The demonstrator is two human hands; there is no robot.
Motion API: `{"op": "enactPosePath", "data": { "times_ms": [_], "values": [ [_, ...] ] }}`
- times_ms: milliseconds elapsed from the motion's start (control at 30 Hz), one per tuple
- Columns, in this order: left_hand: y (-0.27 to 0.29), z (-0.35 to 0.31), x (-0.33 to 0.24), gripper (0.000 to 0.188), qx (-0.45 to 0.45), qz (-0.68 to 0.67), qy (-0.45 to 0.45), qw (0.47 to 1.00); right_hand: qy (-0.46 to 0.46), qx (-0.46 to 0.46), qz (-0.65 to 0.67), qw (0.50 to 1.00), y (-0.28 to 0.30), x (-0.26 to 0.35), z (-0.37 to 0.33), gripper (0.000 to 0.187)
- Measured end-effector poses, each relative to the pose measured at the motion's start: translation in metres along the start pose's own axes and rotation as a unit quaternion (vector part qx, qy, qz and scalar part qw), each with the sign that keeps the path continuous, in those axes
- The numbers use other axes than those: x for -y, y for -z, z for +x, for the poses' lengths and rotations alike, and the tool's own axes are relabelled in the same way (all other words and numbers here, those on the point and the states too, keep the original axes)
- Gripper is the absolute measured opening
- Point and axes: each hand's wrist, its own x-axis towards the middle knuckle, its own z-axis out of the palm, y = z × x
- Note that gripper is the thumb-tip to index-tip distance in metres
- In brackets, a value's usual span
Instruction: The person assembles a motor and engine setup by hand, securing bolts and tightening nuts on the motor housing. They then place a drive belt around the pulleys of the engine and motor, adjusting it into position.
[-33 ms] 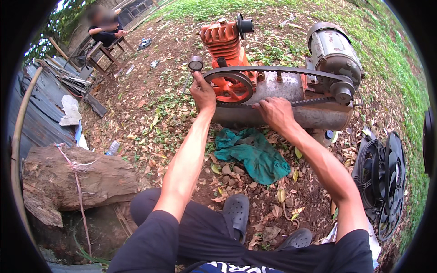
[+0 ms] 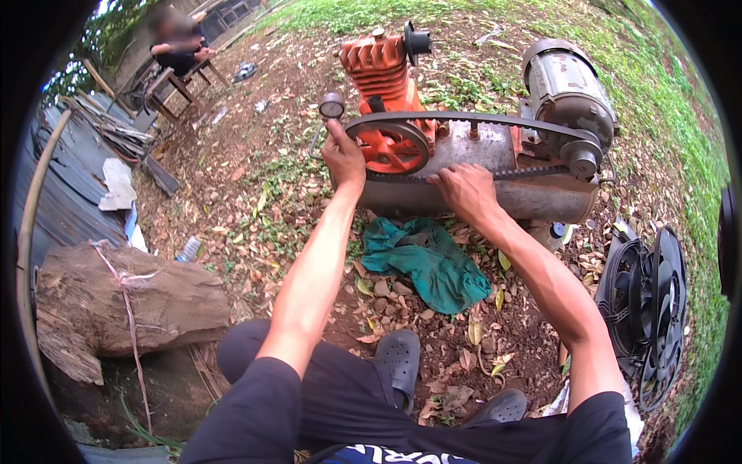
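Note:
An air compressor stands before me, its red ribbed pump head and grey electric motor mounted on a rusty grey tank. A black drive belt runs between the red pulley wheel and the motor's small pulley. My left hand curls over the left rim of the pulley wheel, thumb up, just below a round gauge; its other fingertips are hidden. On the belt's lower run, my right hand is closed with its fingers bent round the belt.
A green cloth lies on the leafy ground below the tank. Black fans stand at the right. A weathered log and corrugated metal sheets are on the left. Another person sits on a wooden bench at the far left.
The view has shifted very slightly. Both hands keep their places on the pulley wheel and the belt.

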Motion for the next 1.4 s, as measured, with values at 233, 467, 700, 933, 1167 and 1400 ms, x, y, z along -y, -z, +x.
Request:
{"op": "enactPosePath", "data": {
  "times_ms": [233, 467, 700, 933, 1167, 1400],
  "values": [
    [-0.001, 0.007, 0.008, 0.060, -0.050, -0.041, 0.082, 0.995, -0.046, 0.228, 0.011, 0.972, 0.013, 0.001, 0.023, 0.041],
    [0.003, 0.008, -0.001, 0.057, -0.054, -0.008, 0.125, 0.991, -0.069, 0.281, 0.033, 0.957, 0.015, 0.005, 0.029, 0.039],
    [0.003, 0.021, 0.006, 0.067, 0.023, 0.007, 0.079, 0.997, -0.052, 0.143, 0.008, 0.988, -0.001, 0.008, 0.020, 0.039],
    [0.003, 0.005, 0.042, 0.040, -0.099, -0.103, 0.177, 0.974, -0.091, 0.114, 0.000, 0.989, 0.042, 0.006, 0.034, 0.041],
    [-0.012, -0.011, 0.047, 0.029, -0.072, -0.178, 0.264, 0.945, -0.035, 0.066, -0.012, 0.997, 0.027, -0.021, -0.002, 0.034],
    [-0.024, -0.022, 0.049, 0.028, -0.121, -0.258, 0.264, 0.921, -0.031, 0.028, -0.100, 0.994, 0.021, -0.031, -0.007, 0.026]
  ]
}}
